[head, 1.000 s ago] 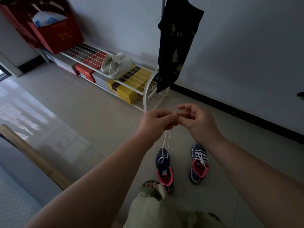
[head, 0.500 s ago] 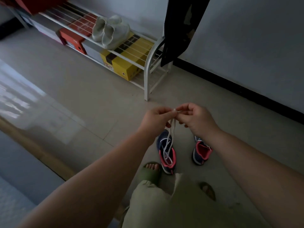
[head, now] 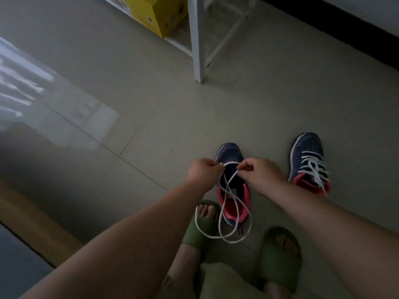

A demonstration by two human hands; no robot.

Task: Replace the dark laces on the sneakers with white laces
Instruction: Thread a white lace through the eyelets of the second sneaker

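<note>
Both grips pinch one white lace (head: pixel 224 203): left hand (head: pixel 204 173) and right hand (head: pixel 262 172) hold it over the near sneaker (head: pixel 232 156) on the floor (head: pixel 151 104), slack looping toward green slippers (head: pixel 278 255). Beside it stands the laced sneaker (head: pixel 308 162).

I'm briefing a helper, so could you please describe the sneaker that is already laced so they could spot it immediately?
Find the white rack leg on the tiled floor; two navy-and-pink sneakers lie nearer the person. The laced sneaker is the right-hand one, untouched, white laces crisscrossed.
</note>
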